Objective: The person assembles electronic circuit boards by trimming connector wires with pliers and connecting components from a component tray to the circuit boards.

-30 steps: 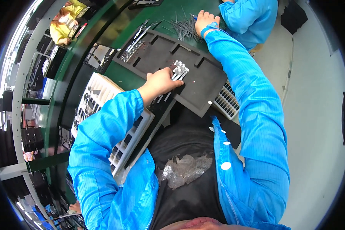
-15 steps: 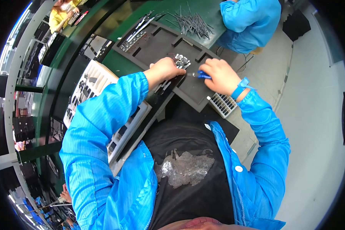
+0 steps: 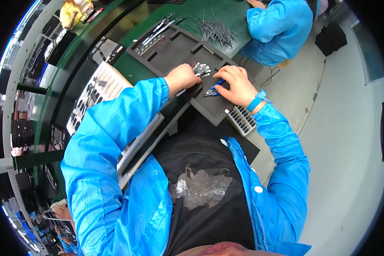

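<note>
My right hand (image 3: 240, 86) is closed around the blue handles of small cutting pliers (image 3: 212, 90). Their handles are spread, and the metal jaws sit low over the front part of the black tray (image 3: 207, 104). To the left of them, my left hand (image 3: 183, 80) is closed in a pinch at its fingertips; what it pinches is too small to make out. Right beside those fingertips is a pile of small silvery parts (image 3: 201, 69) in the tray. A thin pale strip (image 3: 180, 92) shows below my left wrist.
Thin black strips (image 3: 217, 30) lie heaped on the green table (image 3: 175, 7) beyond the tray. A white rack (image 3: 243, 120) of dark parts stands near the tray's right corner. At left is a white slotted tray (image 3: 111, 80). Another person in blue (image 3: 279, 30) sits at far right.
My right hand has moved slightly left, and the pliers have swung so their jaws point down toward the tray. The left hand stays by the silvery parts, its fingertips drawn back a little.
</note>
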Available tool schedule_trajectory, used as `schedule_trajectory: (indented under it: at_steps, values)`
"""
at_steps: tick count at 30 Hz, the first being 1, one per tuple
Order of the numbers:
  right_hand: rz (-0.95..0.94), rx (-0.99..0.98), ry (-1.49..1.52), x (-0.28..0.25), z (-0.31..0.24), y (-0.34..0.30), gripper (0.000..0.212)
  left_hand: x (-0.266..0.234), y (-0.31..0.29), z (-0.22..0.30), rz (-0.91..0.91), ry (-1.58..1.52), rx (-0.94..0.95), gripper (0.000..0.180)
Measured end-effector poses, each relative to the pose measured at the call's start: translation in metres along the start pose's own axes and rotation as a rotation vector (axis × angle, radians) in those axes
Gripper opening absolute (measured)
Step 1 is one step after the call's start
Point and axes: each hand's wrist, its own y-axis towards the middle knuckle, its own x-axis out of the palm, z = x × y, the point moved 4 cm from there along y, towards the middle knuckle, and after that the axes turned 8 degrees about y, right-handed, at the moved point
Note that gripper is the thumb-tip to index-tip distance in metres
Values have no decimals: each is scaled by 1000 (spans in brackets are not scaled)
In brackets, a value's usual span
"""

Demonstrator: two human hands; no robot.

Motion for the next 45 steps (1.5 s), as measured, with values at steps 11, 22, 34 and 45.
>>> schedule_trajectory:
  at_steps: [11,22,34,45]
  values:
    - [157,82,84,0,6,-5,15,-7,2,1,-159,-185,-6,31]
    - [257,166,179,-5,8,0,9,-2,15,3,-285,-374,-45,27]
    - [393,591,1178,6,-13,-6,23,-36,-34,15,-267,-862,135,20]
    - [151,531,2126,15,-92,14,70,-45,-157,20,-240,-931,263,13]
